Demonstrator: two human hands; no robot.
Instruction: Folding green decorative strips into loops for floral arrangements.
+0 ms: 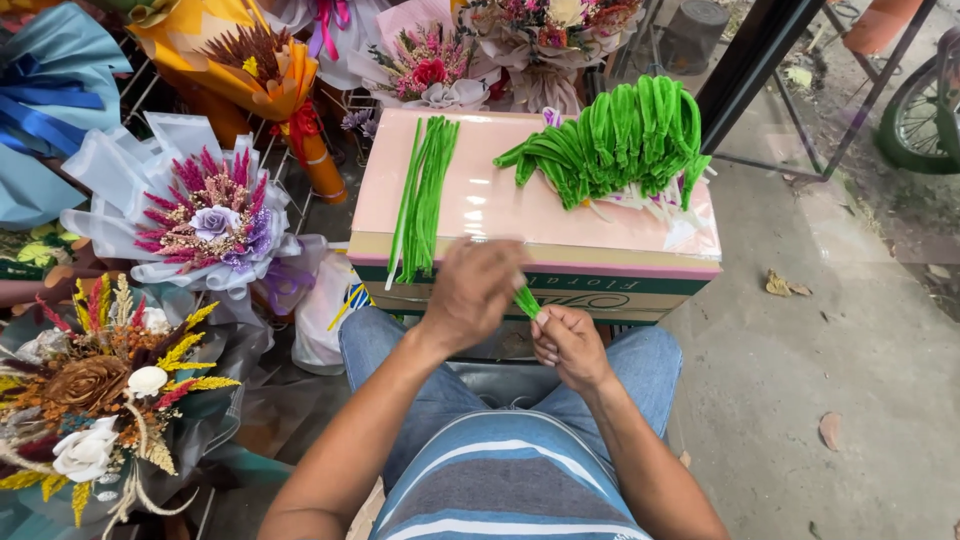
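My left hand (475, 290) and my right hand (568, 345) meet in front of a cardboard box, both pinching one short green fuzzy stem (526, 301) between them. The box is topped with a pink sheet (500, 205). On the sheet lies a straight bundle of green fuzzy stems (424, 190) at the left. A large heap of bent green stems (615, 135) rests at the right on clear plastic wrap.
Several wrapped bouquets stand to the left and behind: a purple and pink one (205, 215), a dried one with brown and white flowers (100, 390), an orange-wrapped one (255, 60). Concrete floor (820, 330) lies to the right, with a wheel (920, 110) at far right.
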